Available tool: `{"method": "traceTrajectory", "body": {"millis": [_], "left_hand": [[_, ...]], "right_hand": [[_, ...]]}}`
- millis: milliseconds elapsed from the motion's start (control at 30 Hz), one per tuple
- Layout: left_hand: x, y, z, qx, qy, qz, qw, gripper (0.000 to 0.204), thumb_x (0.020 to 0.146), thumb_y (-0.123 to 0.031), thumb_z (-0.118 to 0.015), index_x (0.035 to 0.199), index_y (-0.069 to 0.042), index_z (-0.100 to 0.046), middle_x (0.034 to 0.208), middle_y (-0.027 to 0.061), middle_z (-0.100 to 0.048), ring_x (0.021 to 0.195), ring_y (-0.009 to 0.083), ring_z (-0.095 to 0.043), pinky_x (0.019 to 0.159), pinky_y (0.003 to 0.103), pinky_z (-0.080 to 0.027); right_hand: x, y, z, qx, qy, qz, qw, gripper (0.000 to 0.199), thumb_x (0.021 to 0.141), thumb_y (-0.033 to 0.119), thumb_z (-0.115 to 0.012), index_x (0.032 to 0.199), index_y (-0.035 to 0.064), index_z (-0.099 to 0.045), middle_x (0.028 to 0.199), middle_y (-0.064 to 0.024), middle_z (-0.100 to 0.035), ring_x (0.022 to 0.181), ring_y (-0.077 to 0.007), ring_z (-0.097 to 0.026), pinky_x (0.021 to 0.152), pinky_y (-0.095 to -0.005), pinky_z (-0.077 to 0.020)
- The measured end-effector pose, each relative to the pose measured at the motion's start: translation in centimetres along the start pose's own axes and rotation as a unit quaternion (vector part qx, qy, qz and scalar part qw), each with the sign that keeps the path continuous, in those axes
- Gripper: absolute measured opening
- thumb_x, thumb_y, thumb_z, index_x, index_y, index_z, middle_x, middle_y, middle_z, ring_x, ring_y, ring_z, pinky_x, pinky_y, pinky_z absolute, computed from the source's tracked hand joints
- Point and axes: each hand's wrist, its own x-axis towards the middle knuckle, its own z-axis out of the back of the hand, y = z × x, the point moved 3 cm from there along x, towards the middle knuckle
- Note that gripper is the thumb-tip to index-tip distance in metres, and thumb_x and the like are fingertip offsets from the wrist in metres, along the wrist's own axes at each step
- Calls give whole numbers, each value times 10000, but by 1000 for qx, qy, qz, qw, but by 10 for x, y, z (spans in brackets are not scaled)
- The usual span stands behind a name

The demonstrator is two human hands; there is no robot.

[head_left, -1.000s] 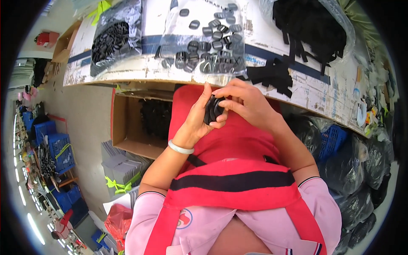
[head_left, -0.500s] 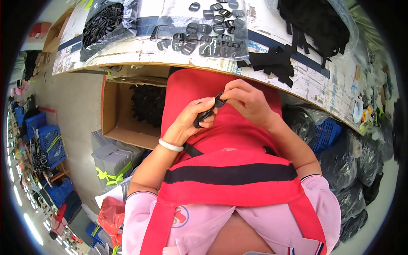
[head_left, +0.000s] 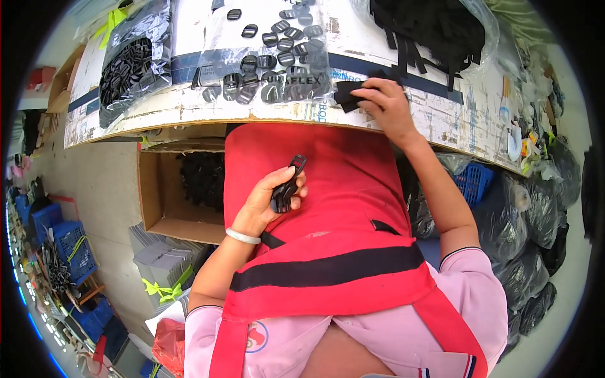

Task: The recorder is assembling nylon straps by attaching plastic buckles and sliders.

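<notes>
pointing up-right, black buckle point(head_left: 287, 186)

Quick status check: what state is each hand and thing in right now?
left hand: closed around black buckle piece
right hand: on table, fingers on black strap
cardboard box: open, black parts inside
loose buckles: scattered on table

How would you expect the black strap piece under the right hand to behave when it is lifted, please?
The black strap piece looks flat and thin, so probably floppy and light. The right hand pins it with fingertips alone, suggesting little weight. Being flat, it should not roll.
</notes>
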Motion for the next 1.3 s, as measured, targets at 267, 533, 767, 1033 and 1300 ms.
{"method": "traceTrajectory", "body": {"millis": [267, 533, 767, 1033, 1300], "left_hand": [[8, 5, 6, -49, 40, 20, 998, 197, 965, -184, -572, 995, 11, -573, 797, 47, -553, 550, 83, -465, 404, 200, -327], [-7, 17, -14, 226, -58, -31, 972, 224, 944, -178, -604, 816, 5, -613, 672, 50, -595, 559, 112, -526, 521, 225, -405], [-26, 24, -13, 511, -67, -169, 840, 107, 891, -85, -670, 914, 15, -699, 701, -30, -508, 616, 47, -466, 557, 218, -371], [-6, -2, 13, -227, 43, -31, 972, 215, 979, -207, -543, 984, 2, -594, 709, 40, -535, 506, 101, -398, 415, 232, -310], [-9, 10, 14, -126, -95, -53, 986, 248, 938, -271, -611, 1010, -37, -652, 921, 91, -653, 924, 302, -676, 745, 479, -573]], "right_hand": [[-5, -5, 13, 13, -23, -22, 999, 282, 768, 101, -723, 1046, 115, -680, 1058, -41, -610, 987, -254, -564, 874, -356, -436], [10, -4, 2, -1, -83, 13, 996, 123, 770, 129, -735, 892, 117, -722, 911, -8, -645, 864, -236, -587, 778, -354, -451], [34, 30, 32, 23, -212, 65, 975, 151, 847, 56, -685, 995, 74, -710, 960, -56, -662, 848, -227, -590, 737, -304, -482], [0, 122, -16, 494, 104, -278, 817, 144, 927, 99, -633, 1030, -2, -644, 849, 7, -610, 769, -50, -525, 689, -221, -448], [-22, 137, -42, 483, 214, -257, 809, 145, 955, 121, -569, 974, -5, -639, 835, 8, -626, 785, -47, -531, 711, -230, -447]]}}
